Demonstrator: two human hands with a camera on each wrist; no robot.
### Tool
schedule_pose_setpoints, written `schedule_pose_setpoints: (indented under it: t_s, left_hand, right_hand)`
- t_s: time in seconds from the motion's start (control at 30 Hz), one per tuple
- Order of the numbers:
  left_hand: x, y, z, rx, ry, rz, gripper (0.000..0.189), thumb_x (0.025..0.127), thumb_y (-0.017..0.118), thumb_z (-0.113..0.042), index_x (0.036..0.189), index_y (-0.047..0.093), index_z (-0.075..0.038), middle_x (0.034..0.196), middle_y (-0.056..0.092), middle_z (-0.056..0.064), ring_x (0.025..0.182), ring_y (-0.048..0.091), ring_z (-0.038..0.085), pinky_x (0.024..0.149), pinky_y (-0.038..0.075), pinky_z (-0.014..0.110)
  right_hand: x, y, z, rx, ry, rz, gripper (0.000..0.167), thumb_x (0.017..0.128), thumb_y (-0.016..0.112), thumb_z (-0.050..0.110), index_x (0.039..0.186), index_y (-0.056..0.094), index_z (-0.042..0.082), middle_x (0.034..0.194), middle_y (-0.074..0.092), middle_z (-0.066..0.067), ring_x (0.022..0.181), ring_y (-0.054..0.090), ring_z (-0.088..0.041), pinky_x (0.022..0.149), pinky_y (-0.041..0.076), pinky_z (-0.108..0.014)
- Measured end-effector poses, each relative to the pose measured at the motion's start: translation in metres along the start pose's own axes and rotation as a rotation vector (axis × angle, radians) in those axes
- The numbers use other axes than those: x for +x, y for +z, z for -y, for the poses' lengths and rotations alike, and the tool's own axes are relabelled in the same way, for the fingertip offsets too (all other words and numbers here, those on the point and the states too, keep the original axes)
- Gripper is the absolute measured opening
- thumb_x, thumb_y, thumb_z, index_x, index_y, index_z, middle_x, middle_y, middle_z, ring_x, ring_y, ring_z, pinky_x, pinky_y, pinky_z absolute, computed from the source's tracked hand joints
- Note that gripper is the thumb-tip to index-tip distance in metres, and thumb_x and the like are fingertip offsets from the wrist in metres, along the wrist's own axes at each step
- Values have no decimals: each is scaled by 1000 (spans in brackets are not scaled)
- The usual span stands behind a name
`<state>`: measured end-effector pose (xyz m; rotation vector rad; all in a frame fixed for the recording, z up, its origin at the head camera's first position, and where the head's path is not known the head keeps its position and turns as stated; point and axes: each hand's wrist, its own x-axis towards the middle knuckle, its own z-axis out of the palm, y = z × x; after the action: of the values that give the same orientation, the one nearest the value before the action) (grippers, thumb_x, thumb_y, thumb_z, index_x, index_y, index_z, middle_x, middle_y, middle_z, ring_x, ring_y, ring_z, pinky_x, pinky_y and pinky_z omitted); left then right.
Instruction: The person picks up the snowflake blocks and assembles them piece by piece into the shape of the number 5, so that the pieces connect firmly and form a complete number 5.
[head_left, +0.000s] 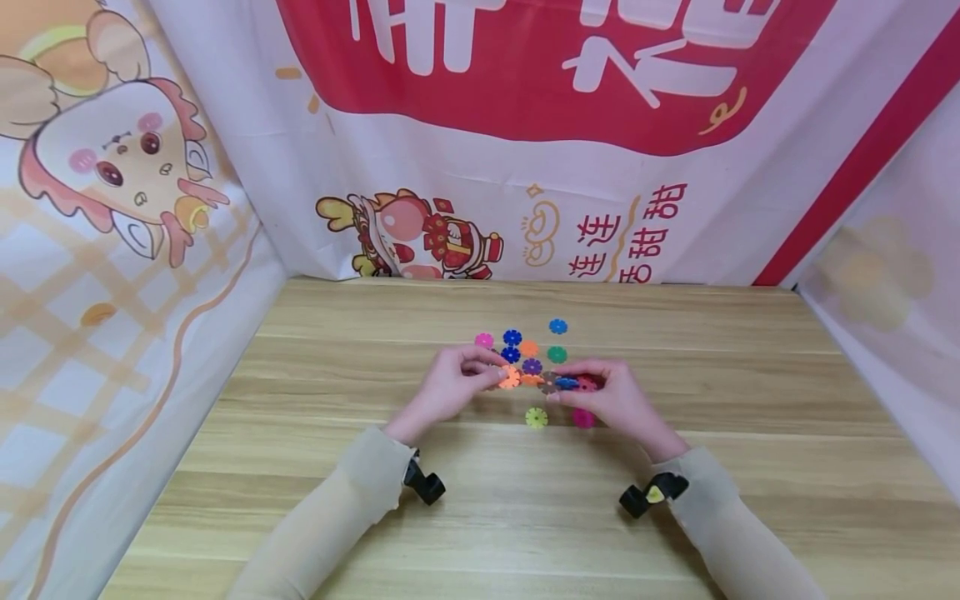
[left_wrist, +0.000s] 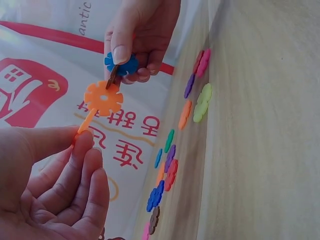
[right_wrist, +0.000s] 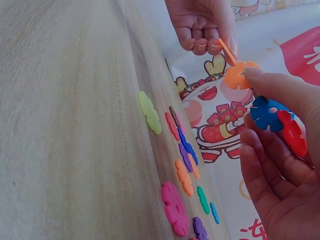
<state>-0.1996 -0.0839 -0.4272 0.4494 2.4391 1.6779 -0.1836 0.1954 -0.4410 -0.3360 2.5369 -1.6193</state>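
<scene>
My left hand [head_left: 452, 385] pinches the edge of an orange notched, flower-shaped plastic disc [head_left: 511, 377] between thumb and fingertips. In the left wrist view, that disc slots into a second orange disc [left_wrist: 103, 98]. A brown disc [left_wrist: 113, 76], seen edge-on, follows, then a blue disc [left_wrist: 129, 66]. My right hand [head_left: 613, 393] holds this short chain at its brown and blue end, thumb across it. A red disc [right_wrist: 294, 134] hangs at the blue one in the right wrist view. The chain is held up off the table, between both hands.
Loose discs lie on the wooden table [head_left: 480, 508]: yellow-green [head_left: 536, 417] nearest, magenta [head_left: 583, 418] by the right hand, and green [head_left: 557, 354], light blue [head_left: 558, 326], dark blue [head_left: 512, 337] and pink [head_left: 484, 341] farther off. Printed cloth [head_left: 262, 150] hangs behind and at both sides.
</scene>
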Motion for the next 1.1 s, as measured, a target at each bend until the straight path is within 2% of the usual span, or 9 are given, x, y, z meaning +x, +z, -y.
schedule_pose_setpoints:
  t_s: [0.07, 0.2, 0.4, 0.53, 0.7, 0.8, 0.93, 1.1]
  left_hand:
    - [-1, 1, 0, -2, 2, -3, 13, 94, 76, -18, 106, 76, -14, 92, 73, -2, 84, 68, 17, 72, 56, 36]
    - [-1, 2, -1, -7, -6, -5, 14, 94, 76, -17, 107, 76, -14, 93, 73, -2, 84, 68, 17, 73, 56, 36]
    - [0, 6, -1, -12, -23, -4, 14, 94, 75, -15, 108, 75, -12, 92, 73, -1, 84, 69, 17, 74, 56, 35]
    - [0, 7, -1, -15, -27, -3, 14, 94, 75, -16, 108, 74, -11, 92, 73, -1, 85, 69, 17, 74, 57, 34]
    - [0, 8, -1, -23, -27, -3, 14, 95, 74, -16, 108, 74, -11, 92, 73, -1, 84, 69, 17, 75, 58, 37]
    - [-1, 9, -2, -30, -26, -5, 14, 95, 74, -16, 108, 74, -10, 92, 73, 0, 84, 69, 17, 75, 58, 38]
    - [-1, 11, -3, -40, -33, 1, 14, 95, 75, -14, 107, 73, -10, 91, 73, 0, 83, 69, 17, 74, 57, 36]
    - [-1, 15, -2, -48, -26, 17, 14, 94, 74, -12, 108, 73, -8, 89, 74, 0, 83, 70, 17, 77, 58, 42]
  right_hand:
    - [-2, 1, 8, 3, 7, 6, 38, 81, 89, 28, 116, 78, 17, 121, 70, -2, 115, 61, -25, 101, 48, -48]
    - [-3, 2, 9, -1, 10, 9, 37, 82, 88, 21, 117, 77, 15, 122, 70, -3, 114, 62, -26, 99, 49, -48]
    - [-2, 5, 1, 7, -29, 2, 39, 78, 90, 35, 113, 78, 22, 119, 71, 1, 110, 63, -21, 95, 50, -44]
    - [-1, 6, 0, 42, -15, -5, 46, 77, 91, 38, 116, 76, 19, 119, 70, 1, 110, 63, -22, 97, 50, -45]
    - [-1, 8, 1, 89, -26, -10, 52, 79, 90, 35, 124, 73, 15, 126, 68, 1, 114, 63, -22, 98, 50, -43]
    - [-1, 10, 1, 110, -57, 0, 47, 82, 88, 32, 124, 74, 16, 126, 69, 1, 113, 63, -23, 94, 53, -40]
    - [-1, 13, 1, 118, -98, 12, 34, 88, 83, 29, 117, 77, 13, 119, 72, -1, 111, 64, -22, 91, 54, -36]
    - [0, 17, 1, 129, -125, -22, 19, 91, 81, 25, 106, 80, 13, 109, 75, -1, 103, 67, -24, 85, 56, -35]
